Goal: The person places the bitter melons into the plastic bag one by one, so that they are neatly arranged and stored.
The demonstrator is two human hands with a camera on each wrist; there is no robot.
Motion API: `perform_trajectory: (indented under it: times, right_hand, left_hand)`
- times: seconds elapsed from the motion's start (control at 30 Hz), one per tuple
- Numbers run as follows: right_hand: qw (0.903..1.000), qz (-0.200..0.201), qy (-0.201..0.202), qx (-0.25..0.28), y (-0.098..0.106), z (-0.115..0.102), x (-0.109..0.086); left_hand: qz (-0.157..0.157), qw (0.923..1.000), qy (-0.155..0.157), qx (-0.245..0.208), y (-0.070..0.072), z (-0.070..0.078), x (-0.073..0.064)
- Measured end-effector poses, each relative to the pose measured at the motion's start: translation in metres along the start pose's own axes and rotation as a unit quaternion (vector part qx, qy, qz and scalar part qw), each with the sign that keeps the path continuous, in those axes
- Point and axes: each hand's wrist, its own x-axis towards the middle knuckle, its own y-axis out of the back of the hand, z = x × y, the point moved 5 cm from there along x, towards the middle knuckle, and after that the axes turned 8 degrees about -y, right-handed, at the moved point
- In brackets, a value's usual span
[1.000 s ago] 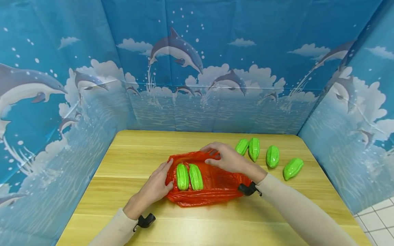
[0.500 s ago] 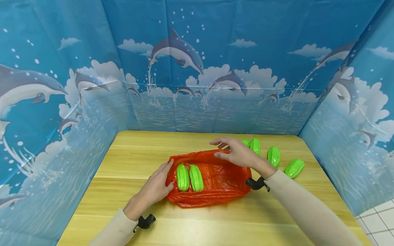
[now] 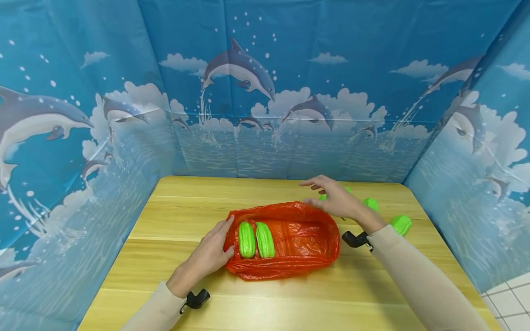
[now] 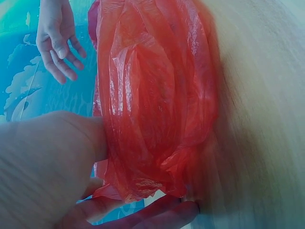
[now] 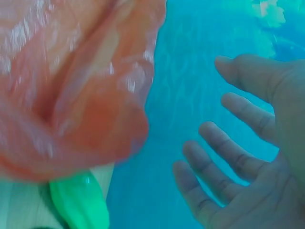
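Observation:
An open red plastic bag [image 3: 304, 239] lies on the table with two green ridged fruits, like star fruit [image 3: 246, 240], side by side in its left half. My left hand [image 3: 207, 250] holds the bag's left end, thumb at the rim and fingers along the outside. In the left wrist view the fingers [image 4: 167, 212] bend round the end of the bag. My right hand [image 3: 333, 197] hovers past the bag's far right rim, empty, its fingers spread in the right wrist view. Beneath and beside it are more green fruits [image 3: 401, 224], some partly hidden by the hand and forearm.
The wooden table [image 3: 178, 193] has its far edge against a blue dolphin-print curtain [image 3: 265, 151], which also stands along both sides. White floor tiles [image 3: 513, 294] show at the lower right. Each wrist wears a black camera mount [image 3: 198, 299].
My right hand has moved right and away from the bag's far rim, towards the loose green fruits, uncovering the bag's right end. The left hand and the two fruits inside stay put.

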Motion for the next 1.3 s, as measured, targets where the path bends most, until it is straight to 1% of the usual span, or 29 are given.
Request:
perform_trajectory:
  times: [0.13,0.23,0.5,0.67,0.93,1.17,1.3]
  right_hand:
    - [0.9997,0.016,0.001,-0.016,0.011,0.011,0.002]
    - [0.9994,0.023,-0.01,-0.023,0.019,0.022,0.003]
    - [0.9983,0.022,-0.038,-0.039,0.027,0.053,0.007]
    - [0.997,0.014,-0.046,-0.06,0.025,0.071,0.011]
    - [0.9945,-0.018,-0.071,-0.075,0.021,0.096,0.011]
    - [0.9915,-0.052,-0.057,-0.105,0.011,0.109,0.013]
    - [0.99,-0.054,-0.052,-0.119,0.007,0.114,0.014]
  left_hand:
    - [0.002,1.0,0.0,0.002,0.0,0.0,0.0]
    - [0.003,1.0,0.0,0.003,0.0,-0.001,0.0]
    - [0.004,1.0,-0.001,-0.001,-0.001,-0.001,-0.001]
    - [0.005,1.0,0.001,-0.003,-0.001,-0.001,-0.001]
    - [0.005,1.0,0.0,-0.002,-0.002,0.0,-0.001]
    - [0.003,1.0,0.0,-0.001,-0.002,-0.001,-0.002]
    - [0.003,1.0,0.001,-0.002,-0.002,-0.001,-0.002]
